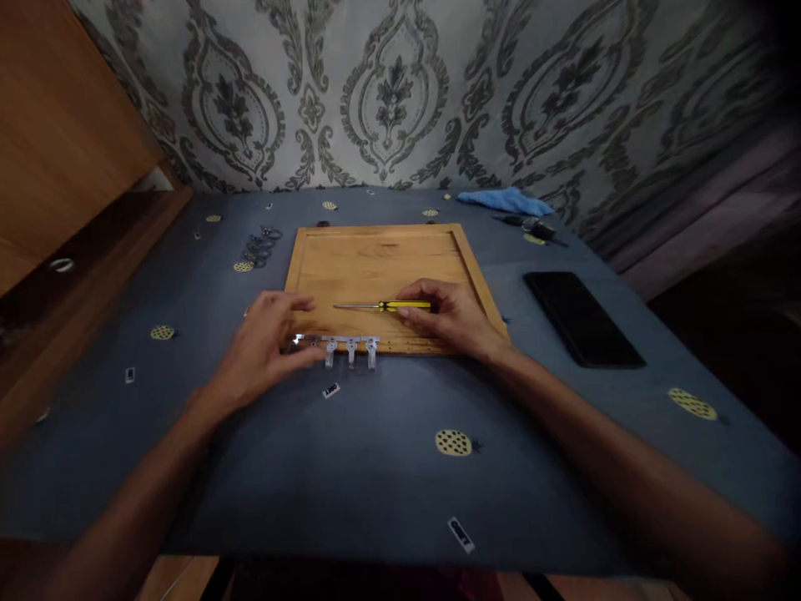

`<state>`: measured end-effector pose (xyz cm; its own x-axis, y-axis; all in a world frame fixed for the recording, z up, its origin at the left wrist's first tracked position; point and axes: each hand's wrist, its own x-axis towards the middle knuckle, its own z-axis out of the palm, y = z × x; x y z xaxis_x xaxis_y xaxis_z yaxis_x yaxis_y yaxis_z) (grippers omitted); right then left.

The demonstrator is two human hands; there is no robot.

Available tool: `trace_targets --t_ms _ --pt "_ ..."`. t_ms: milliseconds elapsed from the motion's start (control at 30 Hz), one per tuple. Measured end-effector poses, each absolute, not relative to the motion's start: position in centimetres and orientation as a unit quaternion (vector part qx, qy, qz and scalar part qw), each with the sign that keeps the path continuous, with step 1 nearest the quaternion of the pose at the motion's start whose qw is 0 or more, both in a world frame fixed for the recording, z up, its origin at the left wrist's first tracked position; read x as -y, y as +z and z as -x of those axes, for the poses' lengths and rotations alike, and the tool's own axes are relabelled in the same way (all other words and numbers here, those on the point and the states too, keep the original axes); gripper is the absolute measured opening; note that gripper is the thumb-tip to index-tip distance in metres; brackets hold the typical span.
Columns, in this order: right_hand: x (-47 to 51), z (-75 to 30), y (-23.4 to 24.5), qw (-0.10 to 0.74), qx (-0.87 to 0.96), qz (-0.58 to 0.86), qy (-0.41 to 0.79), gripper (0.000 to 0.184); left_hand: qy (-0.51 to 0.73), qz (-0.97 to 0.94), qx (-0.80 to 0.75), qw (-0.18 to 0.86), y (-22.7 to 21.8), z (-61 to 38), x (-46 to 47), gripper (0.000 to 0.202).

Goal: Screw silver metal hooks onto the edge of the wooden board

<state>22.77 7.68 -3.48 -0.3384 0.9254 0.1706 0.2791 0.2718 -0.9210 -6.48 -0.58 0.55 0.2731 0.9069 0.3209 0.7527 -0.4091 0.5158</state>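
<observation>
A wooden board (381, 259) with a raised frame lies flat in front of me. My right hand (447, 313) is closed around the yellow and black handle of a screwdriver (404, 306), its metal shaft pointing left over the board. Along the board's near edge lies a shiny metal hook rail (351, 344), its hooks hanging toward me. My left hand (266, 342) is at the rail's left end, thumb and fingers spread apart around it. Whether a fingertip touches the rail, I cannot tell. Several small holes show along the near edge to the right of the rail.
Several metal rings (256, 248) lie left of the board. On the right are a black phone (581, 319), a dark tool (538, 229) and a blue cloth (506, 200). Wooden furniture (68, 125) borders the left side; a patterned wall (388, 92) stands behind.
</observation>
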Motion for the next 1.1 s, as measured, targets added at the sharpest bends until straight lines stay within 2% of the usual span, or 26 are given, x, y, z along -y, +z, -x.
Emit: trace_targets --t_ms 100,167,400,600,1100 --pt "-7.5 -23.1 -3.7 0.348 0.713 0.434 0.428 0.037 0.225 -0.849 -0.468 0.099 0.1 4.8 0.9 0.072" --pt "-7.5 -23.2 -3.8 0.342 0.717 0.431 0.429 0.037 0.196 -0.868 -0.448 0.085 -0.2 4.0 0.8 0.076" --pt "-7.5 -23.6 -3.9 0.355 0.730 0.415 0.410 0.032 0.158 -0.870 -0.458 0.094 -0.1 2.9 0.4 0.074" --pt "-7.6 -23.6 -4.3 0.355 0.725 0.415 0.418 0.035 0.142 -0.861 -0.476 0.112 0.0 2.8 0.4 0.074" --pt "-7.4 -23.5 -4.2 0.365 0.704 0.407 0.454 0.035 0.153 -0.868 -0.464 0.089 0.0 1.8 0.3 0.079"
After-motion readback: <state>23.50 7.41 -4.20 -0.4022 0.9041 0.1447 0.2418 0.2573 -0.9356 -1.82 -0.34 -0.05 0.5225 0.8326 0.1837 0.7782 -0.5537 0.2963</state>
